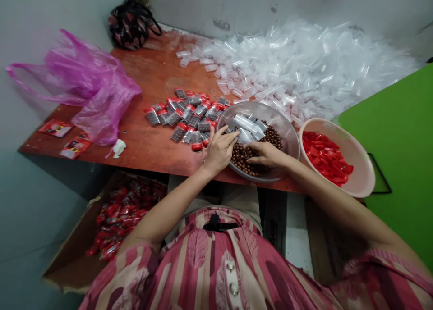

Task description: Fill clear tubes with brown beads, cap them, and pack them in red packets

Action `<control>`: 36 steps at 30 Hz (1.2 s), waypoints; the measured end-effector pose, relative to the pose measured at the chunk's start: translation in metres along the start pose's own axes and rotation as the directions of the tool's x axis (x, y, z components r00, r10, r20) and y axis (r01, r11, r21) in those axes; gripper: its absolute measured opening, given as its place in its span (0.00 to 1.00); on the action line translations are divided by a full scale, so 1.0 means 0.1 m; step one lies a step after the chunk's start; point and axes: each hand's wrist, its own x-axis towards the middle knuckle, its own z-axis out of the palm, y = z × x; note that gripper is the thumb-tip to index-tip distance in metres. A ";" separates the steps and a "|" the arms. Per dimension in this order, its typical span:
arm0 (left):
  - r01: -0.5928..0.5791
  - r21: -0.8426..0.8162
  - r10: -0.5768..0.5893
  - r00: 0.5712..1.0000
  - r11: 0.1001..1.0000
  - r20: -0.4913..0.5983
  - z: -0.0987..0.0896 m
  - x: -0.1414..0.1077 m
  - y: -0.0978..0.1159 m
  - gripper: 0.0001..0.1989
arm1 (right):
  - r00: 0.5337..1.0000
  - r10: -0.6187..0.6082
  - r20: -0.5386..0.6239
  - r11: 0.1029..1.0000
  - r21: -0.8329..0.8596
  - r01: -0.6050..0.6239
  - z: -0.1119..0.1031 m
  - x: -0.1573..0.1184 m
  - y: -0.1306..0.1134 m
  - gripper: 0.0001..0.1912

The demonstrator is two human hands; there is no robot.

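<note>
A translucent round bowl [291,141] stands at the table's front edge, holding shiny brown balls [241,160] and several clear plastic containers [248,125]. My left hand [219,150] is over the bowl's left rim, its fingers closed around what looks like a small clear container [230,123], mostly hidden by them. Inside the bowl, my right hand [267,155] reaches down to the brown balls with thumb and fingers apart; the lower fingertips are partly hidden. Left of the bowl lies a pile of filled clear containers with red caps [189,114].
A large heap of clear containers [304,62] covers the back right. Red caps fill a pale pink basin [363,177] at right. A pink plastic bag [101,89] and red printed packets [56,128] lie at left. Below is a cardboard box [67,260] of red packs.
</note>
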 end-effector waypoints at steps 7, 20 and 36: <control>0.026 -0.199 0.021 0.973 0.980 0.228 -0.07 0.15 0.29 0.23 | 0.980 0.143 -0.137 0.601 0.799 0.024 -0.20 -0.29 -0.08 0.26; 0.469 -0.708 -0.006 0.836 0.528 0.549 0.17 0.25 0.35 0.21 | 0.905 0.058 -0.422 0.892 0.428 0.143 -0.41 -0.49 -0.16 0.15; 0.656 -0.619 -0.300 0.752 0.431 0.587 0.10 0.24 0.43 0.22 | 0.820 0.199 -0.537 0.943 0.332 -0.011 -0.27 -0.75 0.06 0.12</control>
